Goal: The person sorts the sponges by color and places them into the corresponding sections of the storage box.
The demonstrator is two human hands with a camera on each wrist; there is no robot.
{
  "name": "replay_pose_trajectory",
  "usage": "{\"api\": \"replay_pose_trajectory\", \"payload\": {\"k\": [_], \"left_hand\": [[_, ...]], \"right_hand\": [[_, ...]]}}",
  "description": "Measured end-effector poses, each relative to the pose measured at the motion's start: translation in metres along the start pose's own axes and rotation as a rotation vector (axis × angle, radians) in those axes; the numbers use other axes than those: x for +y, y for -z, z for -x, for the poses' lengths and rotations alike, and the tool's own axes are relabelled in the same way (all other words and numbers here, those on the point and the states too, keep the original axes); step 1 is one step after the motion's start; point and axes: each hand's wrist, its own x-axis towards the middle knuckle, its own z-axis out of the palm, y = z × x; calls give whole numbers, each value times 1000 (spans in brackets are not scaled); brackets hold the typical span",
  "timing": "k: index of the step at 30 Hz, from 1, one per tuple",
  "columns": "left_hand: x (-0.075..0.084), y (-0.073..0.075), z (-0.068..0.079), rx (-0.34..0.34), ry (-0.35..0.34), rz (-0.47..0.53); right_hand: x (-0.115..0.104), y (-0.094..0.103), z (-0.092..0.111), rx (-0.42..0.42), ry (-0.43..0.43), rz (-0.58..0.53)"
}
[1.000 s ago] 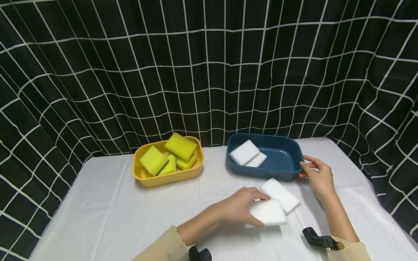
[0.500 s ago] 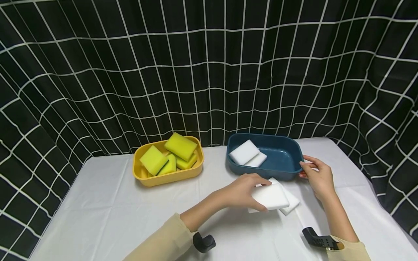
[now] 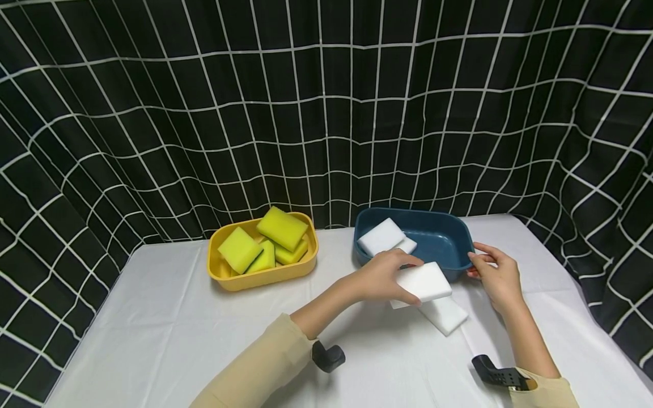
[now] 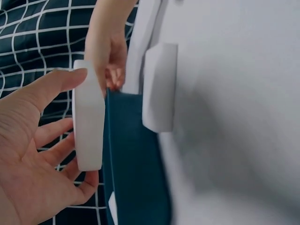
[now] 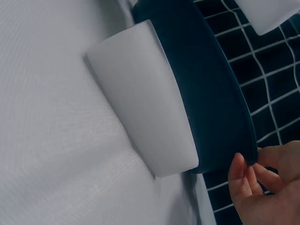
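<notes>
My left hand point(image 3: 384, 276) grips a white sponge block point(image 3: 424, 282) by its sides, raised above the table in front of the blue bin point(image 3: 408, 212). In the left wrist view the thumb and fingers hold this block point(image 4: 89, 122) upright on edge. My right hand point(image 3: 497, 277) pinches the right end of the blue bin's rim, thumb and fingers on either side, as the right wrist view shows. Inside the bin's left part lie two white sponge blocks point(image 3: 381, 237). Another white block point(image 3: 445, 316) rests on the table in front of the bin, partly hidden below the held one.
A yellow bin point(image 3: 265, 279) with several yellow sponges point(image 3: 282, 228) stands to the left of the blue bin. White cloth point(image 3: 127, 328) covers the table. Behind it hangs a black curtain point(image 3: 326, 124) with white grid lines.
My left hand has lifted the white sponge block off the table and carried it away from me, up to the blue bin's front edge. The right hand has stayed on the rim.
</notes>
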Motion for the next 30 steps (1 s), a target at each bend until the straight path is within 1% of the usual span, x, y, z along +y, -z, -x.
{"api": "replay_pose_trajectory", "payload": {"k": [3,7,10,14,17,24,27,30], "left_hand": [[0,4,-5,17,10,-8],[-2,8,-12,48,5,-2],[-4,10,-16,66,25,9],[-6,12,-21,83,44,-13],[-7,14,-23,104,43,-25],[-12,15,-28,145,91,-16],[-15,15,-33,166,99,1],[-17,14,-37,175,112,-4]], "right_hand": [[0,0,0,-1,5,-7],[-1,0,1,-2,3,-6],[-1,0,1,-1,-3,4],[-1,0,1,-2,-6,11],[-1,0,1,-2,-8,9],[-3,-1,1,1,-14,8],[-3,-1,1,1,-20,13],[-3,-1,1,1,-26,18]]}}
